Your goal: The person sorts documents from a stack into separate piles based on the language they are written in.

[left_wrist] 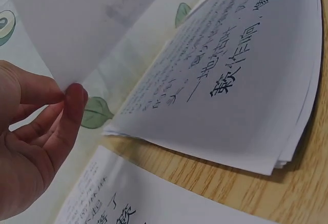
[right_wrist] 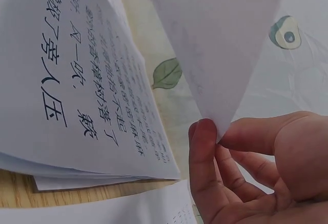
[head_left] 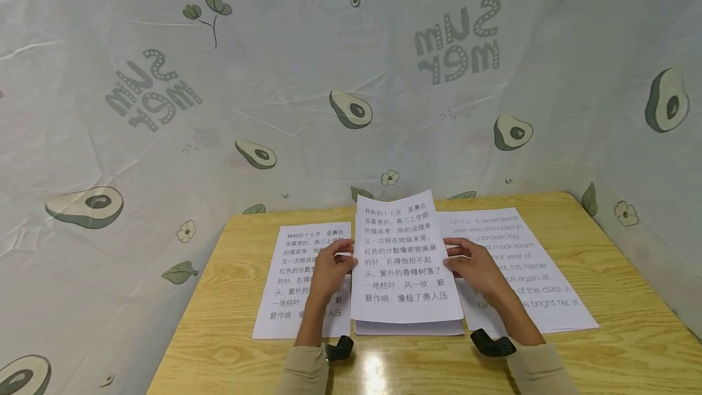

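The left hand [head_left: 331, 267] and right hand [head_left: 475, 266] pinched 1 sheet [head_left: 399, 261] between them, partly hiding a Chinese page [head_left: 294, 276] and English page [head_left: 540, 270] beneath; only wrist views showed print on the pile [left_wrist: 241, 111] below.

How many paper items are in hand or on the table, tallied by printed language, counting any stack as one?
Chinese: 3 (held sheet, middle stack, left paper)
English: 1 (right paper)
Total: 4

The number of sheets within the stack can't be told.
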`<action>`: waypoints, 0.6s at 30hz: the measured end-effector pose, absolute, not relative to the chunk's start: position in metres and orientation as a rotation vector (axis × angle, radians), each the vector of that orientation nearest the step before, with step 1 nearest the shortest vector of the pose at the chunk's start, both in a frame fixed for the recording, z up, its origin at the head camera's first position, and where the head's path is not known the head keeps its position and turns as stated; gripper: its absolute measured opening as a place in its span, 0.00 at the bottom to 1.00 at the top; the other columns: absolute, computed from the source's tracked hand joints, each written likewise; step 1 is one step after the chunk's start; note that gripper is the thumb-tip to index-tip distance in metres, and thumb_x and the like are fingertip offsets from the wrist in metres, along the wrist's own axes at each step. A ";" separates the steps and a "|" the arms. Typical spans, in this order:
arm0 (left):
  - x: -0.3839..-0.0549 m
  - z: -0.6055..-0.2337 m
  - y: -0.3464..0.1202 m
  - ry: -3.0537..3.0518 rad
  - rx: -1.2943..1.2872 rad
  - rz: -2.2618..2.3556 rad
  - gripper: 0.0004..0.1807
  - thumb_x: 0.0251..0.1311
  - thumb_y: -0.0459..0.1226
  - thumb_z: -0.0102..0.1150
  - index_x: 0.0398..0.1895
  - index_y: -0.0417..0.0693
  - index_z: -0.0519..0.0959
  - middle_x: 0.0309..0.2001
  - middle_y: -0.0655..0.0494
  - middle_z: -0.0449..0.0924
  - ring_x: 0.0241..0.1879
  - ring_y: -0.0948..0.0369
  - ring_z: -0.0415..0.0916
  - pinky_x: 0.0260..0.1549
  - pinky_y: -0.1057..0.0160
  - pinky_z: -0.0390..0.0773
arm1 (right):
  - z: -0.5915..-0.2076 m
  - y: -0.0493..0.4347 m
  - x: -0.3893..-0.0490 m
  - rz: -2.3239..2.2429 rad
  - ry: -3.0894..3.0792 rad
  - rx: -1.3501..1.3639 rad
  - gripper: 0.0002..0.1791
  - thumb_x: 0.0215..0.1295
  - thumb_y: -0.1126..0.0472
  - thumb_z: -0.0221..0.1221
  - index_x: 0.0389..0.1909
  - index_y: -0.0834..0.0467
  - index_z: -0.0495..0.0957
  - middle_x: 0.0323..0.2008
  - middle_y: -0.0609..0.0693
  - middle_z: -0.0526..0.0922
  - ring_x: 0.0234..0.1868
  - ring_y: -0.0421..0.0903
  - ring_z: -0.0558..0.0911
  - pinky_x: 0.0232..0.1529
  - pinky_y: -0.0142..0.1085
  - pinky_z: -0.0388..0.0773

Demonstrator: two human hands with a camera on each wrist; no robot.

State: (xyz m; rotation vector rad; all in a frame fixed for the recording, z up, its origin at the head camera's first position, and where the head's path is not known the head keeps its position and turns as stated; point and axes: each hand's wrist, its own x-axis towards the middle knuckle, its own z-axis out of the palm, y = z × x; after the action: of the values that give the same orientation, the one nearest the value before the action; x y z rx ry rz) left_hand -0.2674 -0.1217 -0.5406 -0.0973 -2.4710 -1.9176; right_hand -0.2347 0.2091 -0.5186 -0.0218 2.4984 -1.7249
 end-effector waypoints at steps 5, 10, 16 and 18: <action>-0.268 -0.538 -0.123 -2.428 -0.095 -1.975 0.24 0.65 0.25 0.66 0.64 0.46 0.84 0.55 0.44 0.84 0.43 0.60 0.87 0.42 0.61 0.91 | -0.517 0.213 -0.237 -1.731 2.492 -0.034 0.32 0.76 0.66 0.61 0.78 0.67 0.66 0.63 0.70 0.78 0.53 0.50 0.88 0.45 0.34 0.88; -0.268 -0.533 -0.125 -2.424 -0.083 -1.991 0.24 0.65 0.26 0.67 0.64 0.46 0.84 0.56 0.44 0.84 0.44 0.60 0.86 0.44 0.60 0.91 | -0.516 0.211 -0.239 -1.753 2.459 -0.026 0.33 0.76 0.66 0.61 0.78 0.67 0.65 0.65 0.70 0.78 0.52 0.49 0.88 0.46 0.35 0.88; -0.265 -0.537 -0.145 -2.442 -0.045 -1.979 0.24 0.65 0.27 0.67 0.65 0.45 0.84 0.55 0.42 0.84 0.43 0.59 0.86 0.43 0.60 0.90 | -0.522 0.195 -0.238 -1.858 2.318 0.016 0.33 0.75 0.67 0.62 0.78 0.65 0.66 0.63 0.67 0.78 0.49 0.44 0.87 0.47 0.34 0.87; -0.264 -0.538 -0.154 -2.449 -0.027 -1.970 0.24 0.65 0.27 0.67 0.65 0.45 0.83 0.55 0.42 0.84 0.42 0.59 0.86 0.42 0.61 0.90 | -0.525 0.186 -0.239 -1.876 2.295 0.022 0.33 0.74 0.67 0.63 0.77 0.66 0.67 0.62 0.67 0.79 0.47 0.44 0.87 0.45 0.34 0.87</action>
State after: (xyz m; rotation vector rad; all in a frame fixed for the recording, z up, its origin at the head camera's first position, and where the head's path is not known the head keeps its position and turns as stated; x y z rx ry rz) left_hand -0.2641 -0.1537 -0.5383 -0.0268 -2.4489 -1.9705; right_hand -0.2391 0.1859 -0.5246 0.0223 2.2952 -1.8757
